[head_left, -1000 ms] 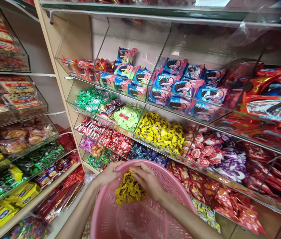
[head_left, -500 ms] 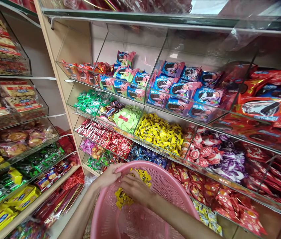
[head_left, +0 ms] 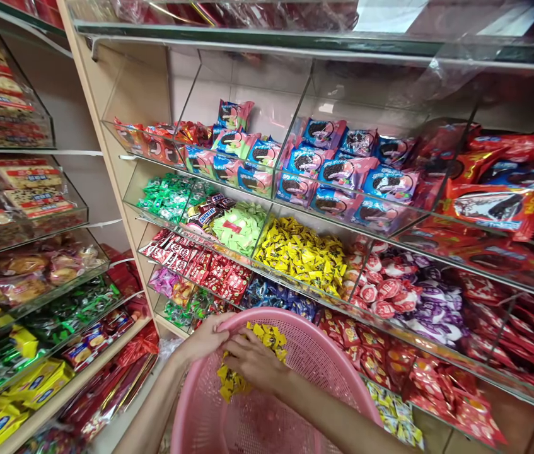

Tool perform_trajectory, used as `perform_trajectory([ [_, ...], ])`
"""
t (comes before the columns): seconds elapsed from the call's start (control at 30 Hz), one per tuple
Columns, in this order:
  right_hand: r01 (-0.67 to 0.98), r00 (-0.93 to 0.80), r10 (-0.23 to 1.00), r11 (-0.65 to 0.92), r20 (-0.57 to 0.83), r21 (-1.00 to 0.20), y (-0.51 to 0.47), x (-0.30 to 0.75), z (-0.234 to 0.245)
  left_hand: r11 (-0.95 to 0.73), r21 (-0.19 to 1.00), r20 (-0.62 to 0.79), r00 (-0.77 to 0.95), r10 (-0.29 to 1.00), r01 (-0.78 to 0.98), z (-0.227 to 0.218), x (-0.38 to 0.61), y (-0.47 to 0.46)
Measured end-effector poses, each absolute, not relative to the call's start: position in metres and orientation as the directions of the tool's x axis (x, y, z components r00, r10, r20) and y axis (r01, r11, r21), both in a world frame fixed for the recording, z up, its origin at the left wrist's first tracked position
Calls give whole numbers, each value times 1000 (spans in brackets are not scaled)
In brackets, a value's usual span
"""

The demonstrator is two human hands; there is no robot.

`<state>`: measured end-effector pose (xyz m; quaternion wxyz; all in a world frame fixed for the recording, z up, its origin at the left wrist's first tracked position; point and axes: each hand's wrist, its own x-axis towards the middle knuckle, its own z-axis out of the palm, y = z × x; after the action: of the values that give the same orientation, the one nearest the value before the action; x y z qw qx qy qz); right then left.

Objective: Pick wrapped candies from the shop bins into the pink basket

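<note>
A pink perforated plastic basket is tilted in front of the shelves. My left hand is closed on its left rim, thumb over the edge. Inside the basket lie small yellow-wrapped candies. My right hand reaches in among them, fingers curled down over some of the candies, its fingertips partly hidden. Just above the basket, a clear bin holds a heap of similar yellow-wrapped candies.
Clear-fronted bins rise behind the basket, with green-wrapped candies, blue-and-pink cookie packs and red-and-white candies. A second shelf unit at the left holds packaged cakes. A glass shelf edge runs across the top.
My right hand has shifted slightly left within the basket among the yellow candies. My left hand keeps its hold on the rim. The view has moved a little.
</note>
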<state>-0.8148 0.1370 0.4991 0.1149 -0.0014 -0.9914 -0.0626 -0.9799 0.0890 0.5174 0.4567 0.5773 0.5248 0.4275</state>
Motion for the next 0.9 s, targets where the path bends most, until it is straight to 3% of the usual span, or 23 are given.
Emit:
perform_trajectory([
  [0.13, 29, -971, -3, 991, 240, 132, 133, -811, 515, -60, 973, 39, 96, 995, 223, 516, -981, 91],
  [0.5, 126, -922, 112, 992, 370, 15, 138, -794, 574, -41, 965, 28, 53, 998, 260, 511, -982, 93],
  [0.67, 205, -872, 178, 979, 456, 9, 150, -784, 630, -25, 960, 17, 32, 999, 280, 516, -981, 91],
  [0.8, 415, -708, 372, 907, 601, -72, 187, -774, 669, -5, 950, -5, 29, 1000, 313, 515, -983, 91],
  [0.9, 605, -602, 549, 788, 580, -117, 217, -770, 677, -11, 950, 1, 31, 1000, 313, 509, -985, 91],
])
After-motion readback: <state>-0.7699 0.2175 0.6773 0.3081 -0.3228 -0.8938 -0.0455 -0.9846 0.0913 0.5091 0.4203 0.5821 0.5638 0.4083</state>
